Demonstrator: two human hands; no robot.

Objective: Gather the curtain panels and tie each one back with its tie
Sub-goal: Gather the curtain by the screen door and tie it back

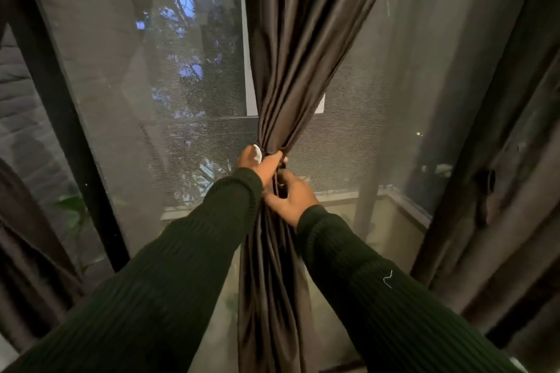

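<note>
Two hands on one job here: the curtain (291, 48) hangs mid-window (127, 94), bunched to a narrow waist so a tie fits round it. My left hand (257, 165) clamps that waist; my right hand (291, 195) pinches the tie (280, 183) just below. No containers anywhere.

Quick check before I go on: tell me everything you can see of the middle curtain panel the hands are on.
The middle curtain panel is dark brown, slightly shiny cloth. It hangs in front of the mesh window screen, bunched into tight vertical folds at a narrow waist, fanning out above and falling loose below. The left hand grips the waist; the right hand holds the folds just beneath. A tie cannot be made out clearly.
</note>
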